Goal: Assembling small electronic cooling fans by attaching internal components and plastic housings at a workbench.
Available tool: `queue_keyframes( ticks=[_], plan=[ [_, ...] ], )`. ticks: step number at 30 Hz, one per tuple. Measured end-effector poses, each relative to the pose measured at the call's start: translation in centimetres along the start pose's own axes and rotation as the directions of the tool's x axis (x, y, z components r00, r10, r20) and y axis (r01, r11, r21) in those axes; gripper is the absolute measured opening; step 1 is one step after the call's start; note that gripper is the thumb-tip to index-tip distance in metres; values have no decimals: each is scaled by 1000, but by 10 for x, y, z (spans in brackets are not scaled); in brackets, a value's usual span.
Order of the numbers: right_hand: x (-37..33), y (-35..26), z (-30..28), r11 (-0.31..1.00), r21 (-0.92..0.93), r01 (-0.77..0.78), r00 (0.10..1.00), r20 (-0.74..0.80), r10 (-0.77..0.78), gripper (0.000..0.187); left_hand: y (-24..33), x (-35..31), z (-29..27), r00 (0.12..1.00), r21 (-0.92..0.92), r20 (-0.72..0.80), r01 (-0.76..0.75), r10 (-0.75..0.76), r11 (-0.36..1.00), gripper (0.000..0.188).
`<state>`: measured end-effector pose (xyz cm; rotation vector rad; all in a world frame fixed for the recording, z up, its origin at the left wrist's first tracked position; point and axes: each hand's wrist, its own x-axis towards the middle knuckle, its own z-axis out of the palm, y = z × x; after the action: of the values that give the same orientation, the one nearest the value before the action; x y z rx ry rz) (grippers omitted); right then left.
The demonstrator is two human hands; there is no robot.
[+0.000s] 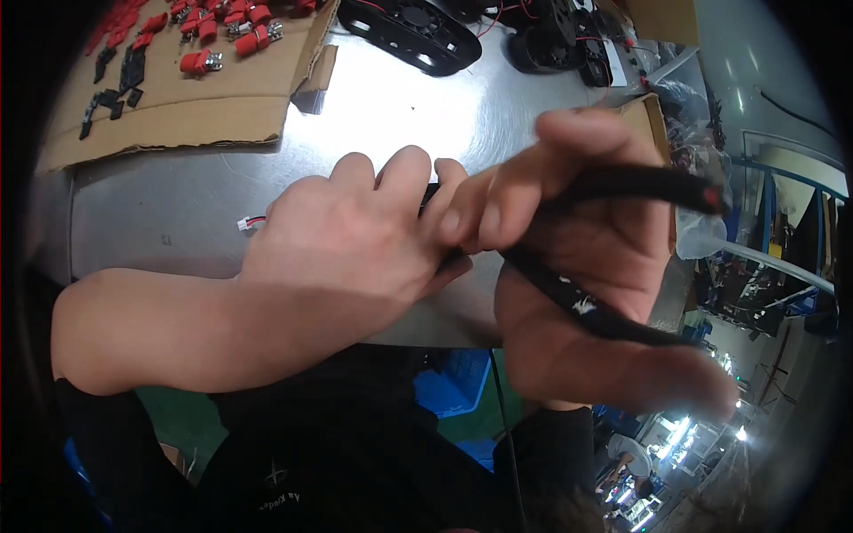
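My left hand (342,226) reaches in from the left with its back upward and its fingers curled closed. A small black part (430,194) shows between its fingers, but its kind is hidden. A white plug on short red and black wires (247,224) sticks out beside that hand. Close to the camera, my right hand (577,266), palm partly turned up, holds a tool with two splayed black handles (613,322) that looks like pliers. One handle ends in red; the other has worn white marks. Its jaws are hidden where both hands meet, and the right fingertips touch the left hand.
A cardboard tray (200,115) with red-and-metal parts (203,62) and small black pieces stands at the back left. Black oval housings (413,31) with wires lie at the back of the metal table (169,204). A blue crate (453,382) sits below the edge.
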<state>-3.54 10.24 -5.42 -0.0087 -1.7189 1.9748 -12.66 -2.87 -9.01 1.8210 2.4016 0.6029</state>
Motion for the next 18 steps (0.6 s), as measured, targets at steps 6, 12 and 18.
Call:
queue_keyframes(
  ticks=[6, 12, 18],
  plan=[
    [2, 5, -22, 976, 211, -57, 993, 110, 34, 96, -9, 0, -2, 998, 11, -22, -51, 52, 999, 60],
    [13, 10, -45, 923, 359, -137, 979, 188, 72, 75, -26, 8, 10, 967, 19, -123, -223, 223, 975, 61],
    [27, 20, -58, 856, 436, -277, 877, 480, 39, 74, -30, 11, 12, 948, -31, -95, -307, 303, 951, 63]
  ],
)
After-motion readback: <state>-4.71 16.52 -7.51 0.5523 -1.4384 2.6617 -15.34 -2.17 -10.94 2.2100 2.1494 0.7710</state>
